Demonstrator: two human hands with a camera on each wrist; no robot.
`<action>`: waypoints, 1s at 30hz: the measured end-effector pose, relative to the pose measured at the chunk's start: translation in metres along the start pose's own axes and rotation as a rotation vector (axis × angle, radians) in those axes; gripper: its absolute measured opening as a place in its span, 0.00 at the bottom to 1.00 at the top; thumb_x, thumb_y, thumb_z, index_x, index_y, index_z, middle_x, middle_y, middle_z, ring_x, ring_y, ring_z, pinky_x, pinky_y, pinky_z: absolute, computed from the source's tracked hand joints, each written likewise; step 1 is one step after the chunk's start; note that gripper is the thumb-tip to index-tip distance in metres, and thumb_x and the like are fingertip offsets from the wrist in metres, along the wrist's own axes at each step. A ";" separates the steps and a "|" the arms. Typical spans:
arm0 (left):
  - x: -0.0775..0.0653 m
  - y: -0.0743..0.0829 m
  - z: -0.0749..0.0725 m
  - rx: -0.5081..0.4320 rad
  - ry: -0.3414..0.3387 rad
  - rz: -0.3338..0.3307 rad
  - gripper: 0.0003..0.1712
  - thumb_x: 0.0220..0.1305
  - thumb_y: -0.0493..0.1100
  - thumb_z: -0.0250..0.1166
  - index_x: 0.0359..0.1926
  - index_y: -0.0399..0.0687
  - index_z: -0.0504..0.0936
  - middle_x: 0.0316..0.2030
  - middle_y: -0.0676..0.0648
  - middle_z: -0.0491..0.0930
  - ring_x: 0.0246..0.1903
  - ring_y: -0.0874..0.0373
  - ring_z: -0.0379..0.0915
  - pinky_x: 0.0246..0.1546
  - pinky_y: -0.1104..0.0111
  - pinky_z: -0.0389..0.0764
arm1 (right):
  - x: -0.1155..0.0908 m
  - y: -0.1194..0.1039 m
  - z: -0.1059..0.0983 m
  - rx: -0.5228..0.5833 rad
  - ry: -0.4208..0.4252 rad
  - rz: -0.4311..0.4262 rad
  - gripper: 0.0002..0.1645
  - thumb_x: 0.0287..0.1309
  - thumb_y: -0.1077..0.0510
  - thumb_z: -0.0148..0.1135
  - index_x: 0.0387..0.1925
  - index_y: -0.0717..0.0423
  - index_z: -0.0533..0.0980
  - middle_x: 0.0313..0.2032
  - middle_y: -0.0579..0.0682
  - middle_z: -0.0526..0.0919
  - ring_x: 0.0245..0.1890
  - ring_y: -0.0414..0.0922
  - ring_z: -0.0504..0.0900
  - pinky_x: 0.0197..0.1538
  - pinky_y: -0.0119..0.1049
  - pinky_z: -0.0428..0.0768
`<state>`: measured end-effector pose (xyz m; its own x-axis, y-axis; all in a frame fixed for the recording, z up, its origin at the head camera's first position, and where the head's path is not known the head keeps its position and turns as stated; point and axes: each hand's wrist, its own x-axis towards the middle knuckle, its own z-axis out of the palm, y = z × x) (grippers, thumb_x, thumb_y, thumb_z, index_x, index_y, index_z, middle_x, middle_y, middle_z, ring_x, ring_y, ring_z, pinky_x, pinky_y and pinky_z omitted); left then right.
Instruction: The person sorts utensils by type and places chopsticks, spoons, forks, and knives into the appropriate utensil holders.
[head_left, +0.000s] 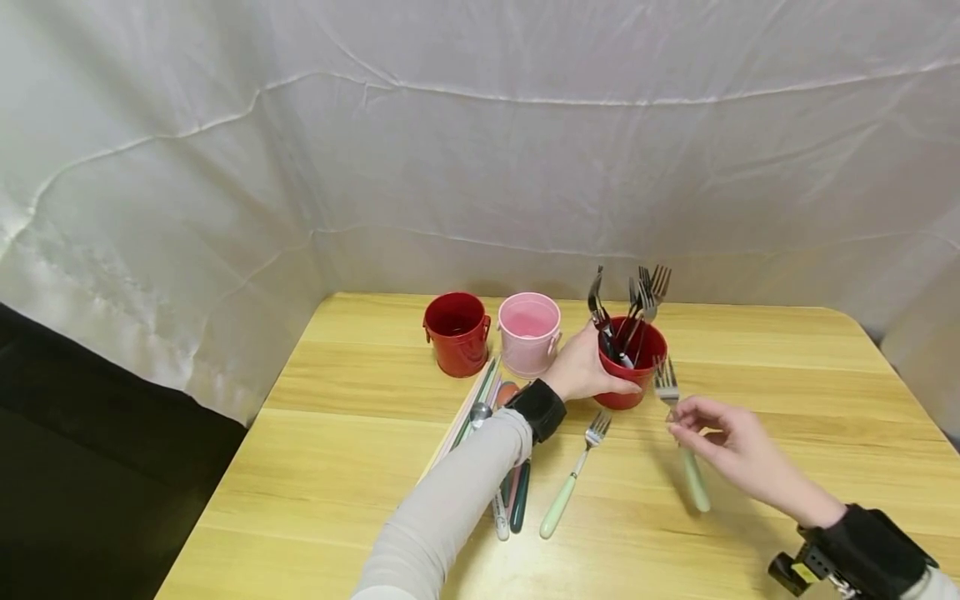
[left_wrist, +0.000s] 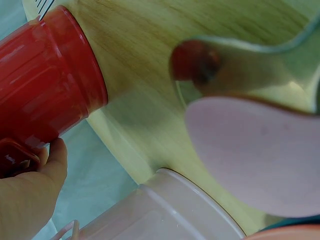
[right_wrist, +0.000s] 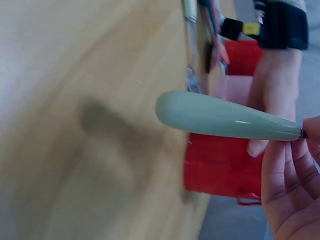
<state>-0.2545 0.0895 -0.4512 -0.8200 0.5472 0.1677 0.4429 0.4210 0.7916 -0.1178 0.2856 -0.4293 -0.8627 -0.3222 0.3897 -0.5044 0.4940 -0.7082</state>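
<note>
My left hand grips the right-hand red bucket, thumb across its front and the other fingers around its far side. Several forks stand tines up in that bucket, leaning different ways. Just right of it, my right hand pinches a fork at the neck between thumb and fingers. Its tines point up beside the rim and its pale green handle hangs above the table. Another green-handled fork lies on the wood in front of the bucket, tines toward it.
A dark red bucket and a pink bucket stand left of my left hand. Chopsticks, a metal spoon and other utensils lie under and beside my left forearm. A pale cloth hangs behind the wooden table.
</note>
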 end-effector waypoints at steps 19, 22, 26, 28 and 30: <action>0.000 0.001 0.000 -0.006 -0.014 -0.061 0.54 0.36 0.52 0.80 0.64 0.55 0.60 0.57 0.55 0.73 0.54 0.63 0.69 0.54 0.70 0.74 | 0.054 -0.005 -0.033 0.012 0.245 0.095 0.05 0.60 0.68 0.58 0.38 0.66 0.76 0.36 0.37 0.80 0.33 0.30 0.79 0.36 0.19 0.78; 0.000 0.001 0.000 0.000 -0.014 -0.070 0.54 0.35 0.52 0.80 0.64 0.55 0.60 0.57 0.55 0.72 0.54 0.62 0.69 0.54 0.70 0.74 | 0.063 -0.006 -0.035 0.032 0.279 0.084 0.04 0.61 0.68 0.57 0.37 0.67 0.75 0.37 0.39 0.80 0.33 0.31 0.79 0.36 0.20 0.79; 0.000 0.001 0.000 0.004 -0.012 -0.070 0.54 0.36 0.52 0.80 0.64 0.55 0.60 0.57 0.55 0.72 0.54 0.62 0.69 0.53 0.70 0.74 | 0.075 -0.008 -0.038 0.044 0.313 0.083 0.05 0.61 0.66 0.57 0.36 0.68 0.74 0.38 0.40 0.79 0.33 0.33 0.80 0.37 0.20 0.79; 0.000 0.000 0.000 0.007 -0.012 -0.062 0.54 0.36 0.52 0.80 0.64 0.55 0.60 0.56 0.55 0.73 0.54 0.62 0.69 0.53 0.71 0.74 | 0.080 -0.009 -0.038 0.033 0.332 0.080 0.06 0.62 0.66 0.57 0.36 0.68 0.74 0.38 0.41 0.80 0.33 0.33 0.80 0.37 0.19 0.79; 0.000 0.000 0.000 0.010 -0.013 -0.054 0.54 0.36 0.52 0.80 0.64 0.54 0.60 0.56 0.55 0.73 0.54 0.63 0.69 0.53 0.71 0.74 | 0.085 -0.011 -0.038 0.021 0.349 0.075 0.06 0.62 0.65 0.57 0.37 0.67 0.75 0.38 0.42 0.79 0.33 0.33 0.80 0.37 0.19 0.79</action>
<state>-0.2544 0.0900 -0.4515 -0.8381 0.5329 0.1167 0.4013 0.4574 0.7935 -0.1869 0.2835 -0.3654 -0.8593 0.0111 0.5114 -0.4417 0.4880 -0.7528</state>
